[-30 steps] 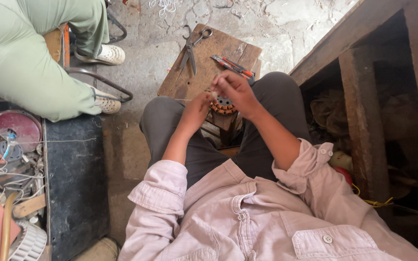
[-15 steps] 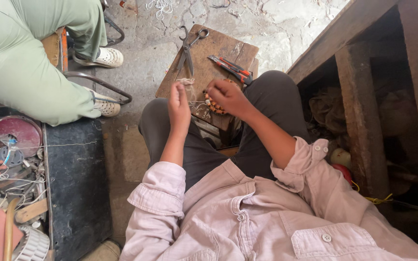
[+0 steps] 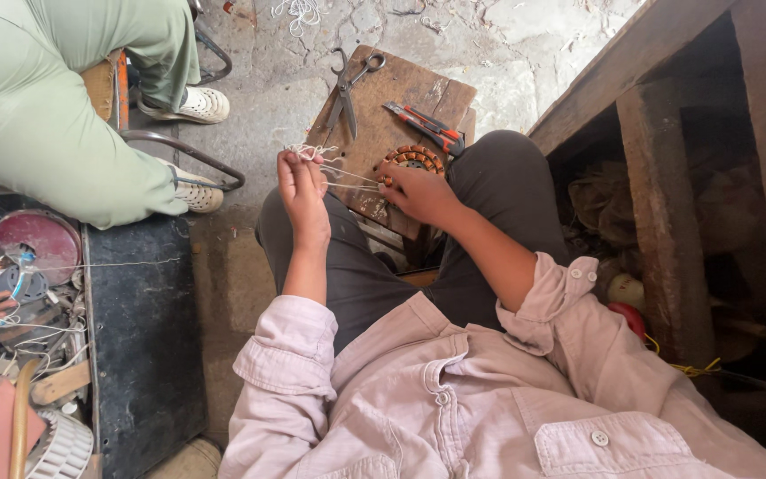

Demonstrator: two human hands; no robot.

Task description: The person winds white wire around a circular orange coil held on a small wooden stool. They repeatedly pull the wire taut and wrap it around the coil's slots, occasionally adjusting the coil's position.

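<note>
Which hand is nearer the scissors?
Left. The left hand holds white string just below the scissors; the right hand rests on the wound coil, farther right.

Scissors [image 3: 347,89] and cutter [image 3: 425,127] on board [image 3: 441,93] behind winding [image 3: 413,160].

A small worn wooden board [image 3: 418,89] sits across the person's knees over the cracked grey floor [image 3: 525,44]. On the board lie a pair of dark scissors [image 3: 347,84] near its far left corner, a red and black knife [image 3: 425,126] on the right side, and a round ring of copper wire coils [image 3: 414,160] at the near edge. To the left stands a dark bench [image 3: 139,346] with a red disc [image 3: 35,244], wires and metal parts piled at its left side.
</note>
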